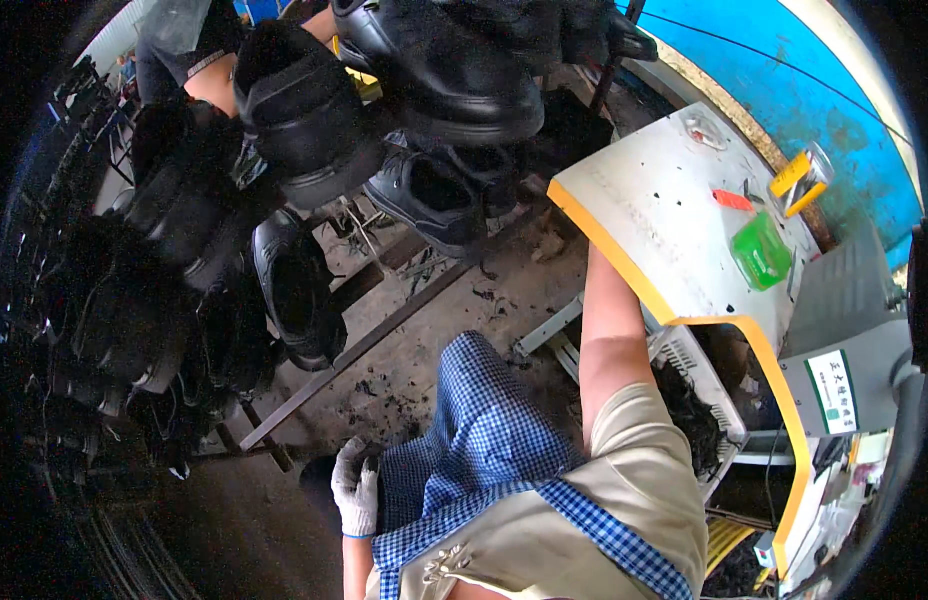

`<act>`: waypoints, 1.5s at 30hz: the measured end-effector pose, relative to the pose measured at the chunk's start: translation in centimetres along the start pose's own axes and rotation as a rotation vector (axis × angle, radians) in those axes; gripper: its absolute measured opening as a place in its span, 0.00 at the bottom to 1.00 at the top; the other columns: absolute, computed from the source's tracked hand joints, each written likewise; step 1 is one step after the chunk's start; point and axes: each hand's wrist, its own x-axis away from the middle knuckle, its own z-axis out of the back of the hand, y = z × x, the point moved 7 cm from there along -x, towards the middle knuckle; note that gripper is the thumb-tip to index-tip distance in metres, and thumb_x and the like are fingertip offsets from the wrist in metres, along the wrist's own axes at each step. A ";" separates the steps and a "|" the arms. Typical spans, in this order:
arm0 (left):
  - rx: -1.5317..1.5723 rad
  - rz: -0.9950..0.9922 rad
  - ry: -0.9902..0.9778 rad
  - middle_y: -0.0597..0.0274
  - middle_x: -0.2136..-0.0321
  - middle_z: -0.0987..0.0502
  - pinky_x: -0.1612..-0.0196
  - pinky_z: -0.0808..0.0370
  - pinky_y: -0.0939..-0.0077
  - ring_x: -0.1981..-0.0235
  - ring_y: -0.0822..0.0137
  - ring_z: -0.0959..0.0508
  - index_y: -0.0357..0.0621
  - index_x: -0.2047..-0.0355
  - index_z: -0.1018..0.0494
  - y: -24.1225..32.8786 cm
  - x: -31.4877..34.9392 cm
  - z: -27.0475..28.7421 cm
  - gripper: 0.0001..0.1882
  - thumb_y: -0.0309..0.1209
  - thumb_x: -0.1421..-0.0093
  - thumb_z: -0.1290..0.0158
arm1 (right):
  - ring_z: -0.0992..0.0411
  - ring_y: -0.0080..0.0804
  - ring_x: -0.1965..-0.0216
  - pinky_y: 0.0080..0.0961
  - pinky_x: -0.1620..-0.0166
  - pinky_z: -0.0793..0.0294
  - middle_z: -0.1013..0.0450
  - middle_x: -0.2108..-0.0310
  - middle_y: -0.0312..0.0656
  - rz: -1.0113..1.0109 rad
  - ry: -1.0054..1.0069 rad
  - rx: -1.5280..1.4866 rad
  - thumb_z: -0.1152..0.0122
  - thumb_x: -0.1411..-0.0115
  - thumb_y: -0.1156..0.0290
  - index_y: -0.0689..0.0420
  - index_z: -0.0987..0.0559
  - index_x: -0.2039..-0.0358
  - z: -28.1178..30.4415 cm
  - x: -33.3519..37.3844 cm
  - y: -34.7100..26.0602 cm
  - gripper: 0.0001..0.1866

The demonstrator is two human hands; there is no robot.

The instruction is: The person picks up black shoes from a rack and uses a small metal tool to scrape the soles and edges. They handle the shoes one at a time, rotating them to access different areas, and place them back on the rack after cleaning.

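Note:
My left hand (356, 490), in a white knit glove with greyish fingers, rests beside my apron-covered lap. Its fingers are loosely bent and apart, with no held thing visible. A dark rounded shape lies just left of it, too dim to name. My bare right forearm (612, 320) reaches forward beneath the edge of a white table (644, 190) with yellow trim. The tabletop hides that hand and whatever it may touch. Black shoes hang or stand on a rack ahead, among them one low shoe (296, 290) and a larger one (464, 95).
On the table lie a green container (761, 252), a yellow can (802, 180) and a red-handled tool (732, 200). A white basket (719, 455) with black scraps sits below the table's cutout. A grey machine (844, 350) stands at right. Metal rack bars (374, 350) cross the littered floor.

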 end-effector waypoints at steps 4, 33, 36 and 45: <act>-0.101 0.035 -0.024 0.56 0.46 0.28 0.40 0.34 0.71 0.45 0.65 0.28 0.34 0.43 0.34 -0.6 -0.7 -0.3 0.23 0.20 0.40 0.48 | 0.29 0.43 0.53 0.39 0.51 0.33 0.28 0.51 0.50 -0.134 -0.101 -0.042 0.41 0.41 0.65 0.60 0.29 0.47 -1.4 -1.1 1.6 0.23; 0.091 -0.006 -0.220 0.58 0.54 0.24 0.46 0.30 0.74 0.53 0.68 0.25 0.35 0.48 0.31 2.3 1.0 -3.4 0.18 0.20 0.39 0.49 | 0.35 0.17 0.84 0.12 0.86 0.51 0.25 0.71 0.38 -1.431 -0.376 -0.938 0.30 0.52 0.56 0.50 0.28 0.49 17.6 25.5 5.5 0.30; 0.106 -0.039 -0.268 0.60 0.56 0.23 0.47 0.30 0.75 0.54 0.70 0.24 0.36 0.49 0.30 3.4 1.4 -3.1 0.17 0.22 0.39 0.48 | 0.27 0.26 0.63 0.19 0.68 0.31 0.28 0.56 0.41 -1.060 -0.572 -0.925 0.28 0.53 0.66 0.56 0.34 0.42 21.5 23.2 -0.4 0.37; -0.274 -0.665 -0.151 0.48 0.55 0.25 0.51 0.27 0.63 0.55 0.52 0.23 0.36 0.51 0.29 14.7 2.9 -3.9 0.23 0.34 0.46 0.41 | 0.29 0.44 0.51 0.37 0.47 0.30 0.31 0.51 0.51 0.327 -0.811 -0.855 0.20 0.65 0.59 0.58 0.35 0.44 30.3 21.3 -26.4 0.48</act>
